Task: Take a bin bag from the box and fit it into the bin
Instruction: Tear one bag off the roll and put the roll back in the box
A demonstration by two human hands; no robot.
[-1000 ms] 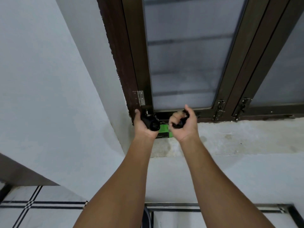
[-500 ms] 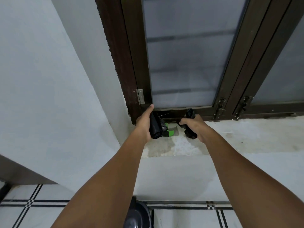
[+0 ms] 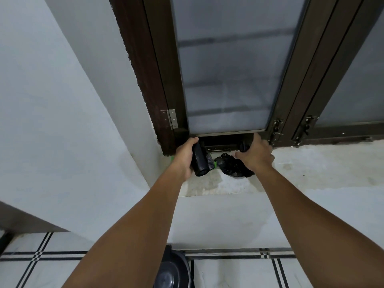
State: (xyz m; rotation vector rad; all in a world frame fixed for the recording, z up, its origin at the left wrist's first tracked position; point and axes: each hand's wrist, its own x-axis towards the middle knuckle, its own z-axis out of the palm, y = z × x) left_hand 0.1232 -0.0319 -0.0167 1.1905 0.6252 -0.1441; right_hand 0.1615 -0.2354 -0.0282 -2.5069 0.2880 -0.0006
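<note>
My left hand (image 3: 184,156) grips a black roll of bin bags (image 3: 199,162) over the left end of the window sill (image 3: 311,165). A sliver of the green box (image 3: 215,163) shows just right of the roll, mostly hidden by it. My right hand (image 3: 256,154) holds a loose black bin bag (image 3: 233,166) that trails down from its palm onto the sill, between the two hands. Far below, the dark round bin (image 3: 172,273) stands on the floor between my forearms.
A dark brown window frame (image 3: 158,84) with frosted panes rises directly behind both hands, with a metal hinge (image 3: 171,119) and latches (image 3: 277,129). White walls meet at the left corner. The floor (image 3: 239,273) is white tile with black stripes.
My right hand has pulled away to the right, drawing the black bag out from the roll so it now hangs loose on the sill. The left hand kept the roll by the box.
</note>
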